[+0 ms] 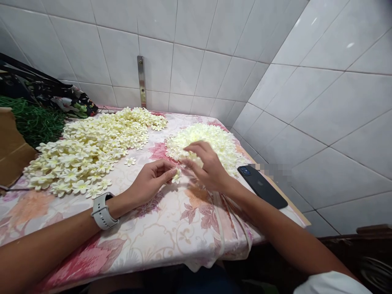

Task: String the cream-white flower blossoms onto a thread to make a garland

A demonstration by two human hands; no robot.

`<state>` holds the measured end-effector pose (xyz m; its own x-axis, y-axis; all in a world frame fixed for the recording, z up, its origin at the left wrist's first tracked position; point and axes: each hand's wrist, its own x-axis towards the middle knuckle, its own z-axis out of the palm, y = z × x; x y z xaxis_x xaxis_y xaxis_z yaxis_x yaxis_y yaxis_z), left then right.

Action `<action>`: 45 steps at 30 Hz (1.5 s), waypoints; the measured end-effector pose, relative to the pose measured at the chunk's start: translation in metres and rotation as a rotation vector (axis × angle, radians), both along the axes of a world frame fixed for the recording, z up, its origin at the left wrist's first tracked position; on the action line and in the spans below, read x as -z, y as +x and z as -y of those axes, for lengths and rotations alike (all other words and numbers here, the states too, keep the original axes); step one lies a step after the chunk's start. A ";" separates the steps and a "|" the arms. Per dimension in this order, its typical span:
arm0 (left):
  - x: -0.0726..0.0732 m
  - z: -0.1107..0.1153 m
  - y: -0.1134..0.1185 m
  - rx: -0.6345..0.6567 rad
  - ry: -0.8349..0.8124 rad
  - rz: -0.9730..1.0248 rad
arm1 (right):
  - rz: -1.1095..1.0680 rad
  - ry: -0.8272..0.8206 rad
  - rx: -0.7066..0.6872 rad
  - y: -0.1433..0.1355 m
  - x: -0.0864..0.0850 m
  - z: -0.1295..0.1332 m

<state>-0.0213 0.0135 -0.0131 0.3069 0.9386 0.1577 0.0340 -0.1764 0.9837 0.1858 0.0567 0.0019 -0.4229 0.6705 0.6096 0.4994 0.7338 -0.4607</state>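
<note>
Spanning most of the lower view, the cloth-covered table point(171, 228) carries a broad yellow-white heap of flowers point(101, 143) on the left and a smaller, paler heap point(208, 131) on the right. The right hand point(211, 167) hangs in front of the paler heap, its fingers loosely bent and parted, nothing visible between them. The left hand point(150, 179) pinches one small flower point(177, 176) between thumb and fingers near the table's middle, petals showing beyond the fingertips. That flower looks artificial, so it should be very light, soft and springy, likelier to crease than break. Its centre is probably the surest hold, pinched gently; a petal edge would bend. Any stem is hidden.
</note>
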 end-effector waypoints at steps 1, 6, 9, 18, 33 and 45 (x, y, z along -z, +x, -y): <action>-0.001 0.000 0.000 0.009 0.009 -0.007 | 0.024 -0.091 -0.093 -0.002 0.000 0.003; 0.000 0.000 0.000 -0.009 0.018 -0.004 | -0.048 -0.374 -0.181 -0.005 0.002 0.005; 0.000 0.000 0.000 -0.021 0.026 0.002 | -0.103 -0.432 -0.224 -0.003 0.001 0.005; 0.001 0.000 0.000 -0.045 0.012 -0.001 | -0.142 -0.382 -0.139 0.000 0.001 -0.001; 0.002 -0.002 0.000 -0.036 -0.016 0.109 | -0.073 -0.418 -0.229 -0.012 0.009 0.010; 0.006 -0.004 -0.001 0.000 -0.085 0.078 | -0.246 -0.455 -0.161 -0.009 0.013 0.005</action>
<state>-0.0223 0.0171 -0.0188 0.2965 0.9497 0.1006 -0.0427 -0.0920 0.9948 0.1766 0.0519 -0.0107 -0.4230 0.8285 0.3669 0.2346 0.4912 -0.8389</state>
